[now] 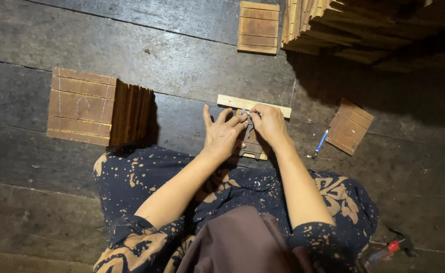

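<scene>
A small square wooden panel (253, 144) lies flat on the dark plank floor (182, 65), just in front of the seated person's knees, and both hands are on it. Its far edge butts against a pale wooden strip (232, 101) that lies crosswise on the floor. The left hand (223, 134) rests on the panel's left part with the fingers spread and the palm down, pressing rather than gripping. The right hand (269, 123) sits at the panel's far right corner, fingers curled together and pinched on something small and dark; what it is cannot be told, as the fingers hide it. The two hands are close, nearly touching at the fingertips.

Just right of the right forearm a blue pen (320, 144) lies on the floor, and beside it another square slatted panel (350, 126), turned at an angle. To the left, well apart from the hands, stands a stack of like panels (81, 106), the top one marked with faint lines. At the top, a single panel (259, 28) lies near a big pile of stacked wooden pieces (374, 25) in the corner. At the lower right edge, a tool with a red handle (386, 250) lies on the floor beside the person's patterned dark skirt (141, 177).
</scene>
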